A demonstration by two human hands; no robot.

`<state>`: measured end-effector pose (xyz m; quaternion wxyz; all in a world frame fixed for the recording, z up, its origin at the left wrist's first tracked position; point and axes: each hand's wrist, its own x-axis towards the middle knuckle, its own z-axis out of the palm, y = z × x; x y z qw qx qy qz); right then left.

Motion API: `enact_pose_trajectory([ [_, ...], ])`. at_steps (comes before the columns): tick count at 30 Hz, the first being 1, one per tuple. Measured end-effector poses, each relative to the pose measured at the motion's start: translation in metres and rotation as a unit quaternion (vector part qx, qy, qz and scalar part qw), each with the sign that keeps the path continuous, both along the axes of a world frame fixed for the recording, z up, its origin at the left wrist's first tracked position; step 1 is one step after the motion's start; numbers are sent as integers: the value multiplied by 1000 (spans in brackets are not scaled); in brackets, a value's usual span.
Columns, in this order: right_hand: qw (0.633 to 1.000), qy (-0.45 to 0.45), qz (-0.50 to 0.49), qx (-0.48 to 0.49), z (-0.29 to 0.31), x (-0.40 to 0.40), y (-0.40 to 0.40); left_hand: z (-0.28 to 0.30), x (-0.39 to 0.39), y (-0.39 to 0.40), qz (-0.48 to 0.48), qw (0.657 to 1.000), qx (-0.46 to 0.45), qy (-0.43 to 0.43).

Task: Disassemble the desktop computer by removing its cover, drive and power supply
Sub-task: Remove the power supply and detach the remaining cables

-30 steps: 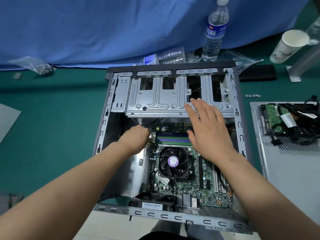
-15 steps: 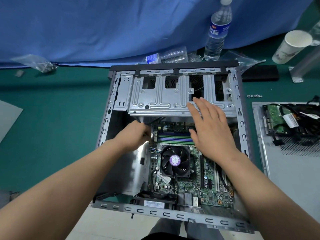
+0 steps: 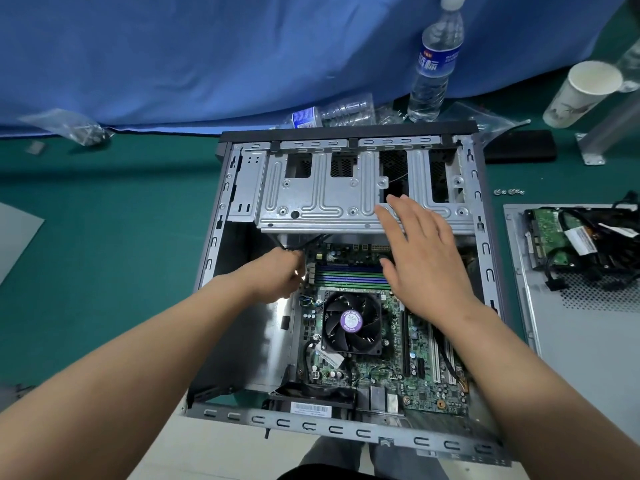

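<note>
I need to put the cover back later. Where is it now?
In the head view the removed cover lies flat on the green table right of the open case, with the drive on its far end.

A dark green felt-like table covering [image 3: 104, 209] spreads across the view. Along its far edge hangs a wrinkled blue fabric backdrop [image 3: 207, 53], its hem resting on the green. Light is even and soft.

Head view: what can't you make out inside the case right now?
- Left hand fingertips: curled out of sight; whether it grips the black cable is unclear.
- Space beneath the drive cage: hidden by the cage.
- Board behind the right hand: covered.
</note>
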<state>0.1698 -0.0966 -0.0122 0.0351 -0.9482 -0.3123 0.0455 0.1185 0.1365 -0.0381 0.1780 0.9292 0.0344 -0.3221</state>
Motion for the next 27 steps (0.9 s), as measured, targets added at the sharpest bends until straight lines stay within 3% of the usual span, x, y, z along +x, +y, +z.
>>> enact_pose_trajectory([
  [4, 1000, -1, 0, 2, 0, 0, 0, 1, -1, -2, 30, 999, -23, 8],
  [12, 1000, -1, -1, 4, 0, 0, 0, 7, 3, -13, -38, 996, 74, -23],
  [21, 1000, -3, -2, 2, -1, 0, 0, 4, -2, -1, -1, 1000, -2, 20],
  [27, 1000, -6, -1, -3, -1, 0, 0, 5, -2, -2, -44, 997, 52, -21],
])
